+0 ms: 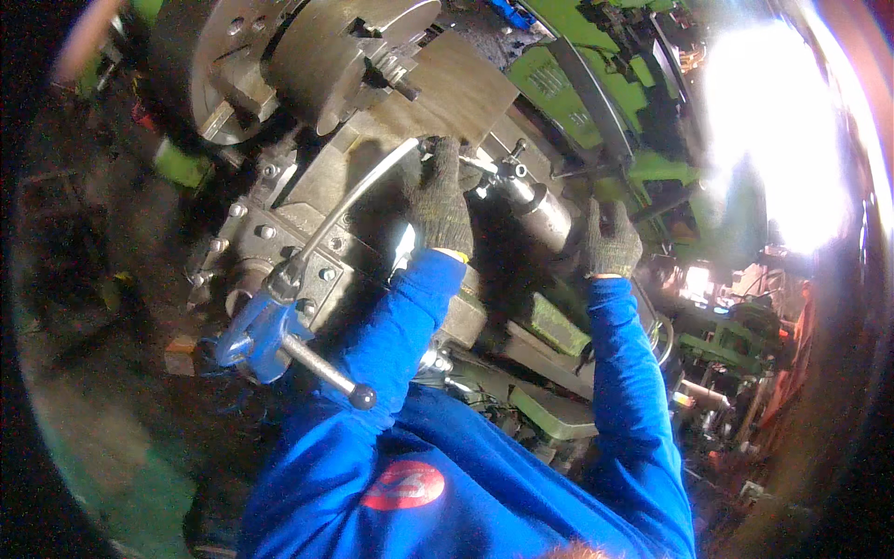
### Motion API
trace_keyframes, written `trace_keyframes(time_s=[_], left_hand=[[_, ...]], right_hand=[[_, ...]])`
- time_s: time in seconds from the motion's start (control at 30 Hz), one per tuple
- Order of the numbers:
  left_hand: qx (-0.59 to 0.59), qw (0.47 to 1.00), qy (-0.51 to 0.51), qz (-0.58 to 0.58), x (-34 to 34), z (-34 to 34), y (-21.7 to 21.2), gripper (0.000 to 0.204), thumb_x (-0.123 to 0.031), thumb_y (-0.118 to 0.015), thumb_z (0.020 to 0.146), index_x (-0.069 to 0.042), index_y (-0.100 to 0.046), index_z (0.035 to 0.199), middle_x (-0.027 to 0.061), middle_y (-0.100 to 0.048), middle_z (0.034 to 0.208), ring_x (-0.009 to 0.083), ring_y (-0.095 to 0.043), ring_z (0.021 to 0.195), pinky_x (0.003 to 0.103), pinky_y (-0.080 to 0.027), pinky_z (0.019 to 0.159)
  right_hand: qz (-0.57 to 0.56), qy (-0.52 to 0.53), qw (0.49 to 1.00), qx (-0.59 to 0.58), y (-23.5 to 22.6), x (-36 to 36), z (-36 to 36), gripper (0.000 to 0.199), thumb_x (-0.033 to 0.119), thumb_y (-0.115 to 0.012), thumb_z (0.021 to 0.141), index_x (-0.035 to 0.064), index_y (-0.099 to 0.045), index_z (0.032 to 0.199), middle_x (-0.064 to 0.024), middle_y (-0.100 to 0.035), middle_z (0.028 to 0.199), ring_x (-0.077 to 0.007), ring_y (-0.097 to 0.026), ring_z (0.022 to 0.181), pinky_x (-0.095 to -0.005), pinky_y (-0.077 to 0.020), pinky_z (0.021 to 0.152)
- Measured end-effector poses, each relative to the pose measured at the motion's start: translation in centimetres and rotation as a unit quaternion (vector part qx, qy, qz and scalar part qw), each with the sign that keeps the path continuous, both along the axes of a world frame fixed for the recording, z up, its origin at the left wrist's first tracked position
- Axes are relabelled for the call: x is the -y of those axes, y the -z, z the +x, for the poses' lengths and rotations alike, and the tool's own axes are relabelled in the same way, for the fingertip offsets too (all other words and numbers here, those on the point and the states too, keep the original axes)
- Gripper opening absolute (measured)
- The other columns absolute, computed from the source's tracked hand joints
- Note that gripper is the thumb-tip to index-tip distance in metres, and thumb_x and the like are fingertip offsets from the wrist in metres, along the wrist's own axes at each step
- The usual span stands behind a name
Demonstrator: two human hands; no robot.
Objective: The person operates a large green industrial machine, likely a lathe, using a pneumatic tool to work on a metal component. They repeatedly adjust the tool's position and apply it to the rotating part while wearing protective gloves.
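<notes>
My left hand [440, 210], in a dark knitted glove, is raised over a lathe's carriage [317, 182]. Its fingers are curled at the upper end of a pale bent tube [368, 182], beside a short metal rod pointing at a steel cylinder [540, 212]. What the fingers grip is hidden behind the glove. Farther right, my right hand [611, 242] wears a matching glove and has its fingers bent, close to dark machine parts past the cylinder. Whatever lies in that grasp is too dark to name. Large round steel chuck parts [321, 70] stand at the upper left.
A blue cloth [256, 340] is bunched around the base of a lever with a black ball knob [362, 397], close to my left forearm. Green machine panels [559, 88] rise at the upper right. Strong glare comes from a bright window area [778, 130] on the right.
</notes>
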State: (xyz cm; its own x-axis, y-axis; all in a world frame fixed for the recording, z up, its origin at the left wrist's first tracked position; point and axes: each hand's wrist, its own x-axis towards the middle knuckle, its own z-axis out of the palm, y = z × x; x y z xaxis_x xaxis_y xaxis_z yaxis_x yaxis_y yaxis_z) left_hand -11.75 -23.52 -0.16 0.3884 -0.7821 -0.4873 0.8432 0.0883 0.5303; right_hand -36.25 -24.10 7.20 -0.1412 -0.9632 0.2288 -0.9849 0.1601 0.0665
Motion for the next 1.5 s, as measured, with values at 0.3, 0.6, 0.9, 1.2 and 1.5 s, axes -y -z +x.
trace_keyframes(time_s=[0.3,0.6,0.9,1.2,1.5], left_hand=[[0.017,0.996,0.028,-0.087,-5.5,0.3,-4.4,0.036,-0.027,-0.070,0.105,-0.007,-0.057,0.131,0.0144,-0.072,0.110,0.0261,-0.073,0.089,0.040,-0.063,0.078],[0.124,0.979,0.066,-0.149,-12.2,-2.4,-7.9,0.036,-0.023,-0.061,0.109,-0.004,-0.052,0.138,0.0182,-0.072,0.114,0.0253,-0.073,0.097,0.037,-0.062,0.082],[0.299,0.937,0.098,-0.150,-18.9,-5.7,-12.8,0.036,-0.024,-0.058,0.110,-0.001,-0.052,0.138,0.0196,-0.069,0.119,0.0273,-0.074,0.098,0.037,-0.063,0.083],[0.482,0.858,0.102,-0.145,-23.6,-9.2,-13.7,0.038,-0.026,-0.060,0.110,-0.002,-0.052,0.138,0.0175,-0.068,0.119,0.0266,-0.073,0.100,0.038,-0.064,0.083],[0.723,0.673,0.068,-0.139,-26.2,-9.9,-13.2,0.041,-0.029,-0.061,0.109,-0.002,-0.051,0.139,0.0155,-0.067,0.119,0.0259,-0.072,0.102,0.038,-0.064,0.084]], right_hand=[[0.019,-0.022,1.000,0.011,-0.4,0.1,-0.1,0.045,0.056,-0.059,0.100,0.0174,-0.071,0.120,-0.0193,-0.077,0.106,-0.0420,-0.073,0.099,-0.0526,-0.0563,0.085],[0.094,-0.033,0.993,0.057,-2.2,0.1,0.2,0.046,0.057,-0.054,0.101,0.0163,-0.065,0.120,-0.0207,-0.075,0.111,-0.0428,-0.070,0.108,-0.0543,-0.0536,0.092],[0.099,-0.076,0.986,0.107,-3.1,-0.9,0.2,0.044,0.052,-0.054,0.102,0.0209,-0.065,0.132,-0.0174,-0.074,0.122,-0.0381,-0.070,0.116,-0.0511,-0.0535,0.100],[0.092,-0.099,0.981,0.141,-2.5,-0.7,-1.1,0.040,0.047,-0.053,0.102,0.0145,-0.067,0.120,-0.0182,-0.074,0.119,-0.0394,-0.070,0.114,-0.0529,-0.0541,0.096],[0.067,-0.125,0.979,0.148,-1.7,-0.7,-1.6,0.039,0.044,-0.052,0.103,0.0127,-0.067,0.121,-0.0173,-0.075,0.120,-0.0397,-0.070,0.114,-0.0548,-0.0539,0.097]])
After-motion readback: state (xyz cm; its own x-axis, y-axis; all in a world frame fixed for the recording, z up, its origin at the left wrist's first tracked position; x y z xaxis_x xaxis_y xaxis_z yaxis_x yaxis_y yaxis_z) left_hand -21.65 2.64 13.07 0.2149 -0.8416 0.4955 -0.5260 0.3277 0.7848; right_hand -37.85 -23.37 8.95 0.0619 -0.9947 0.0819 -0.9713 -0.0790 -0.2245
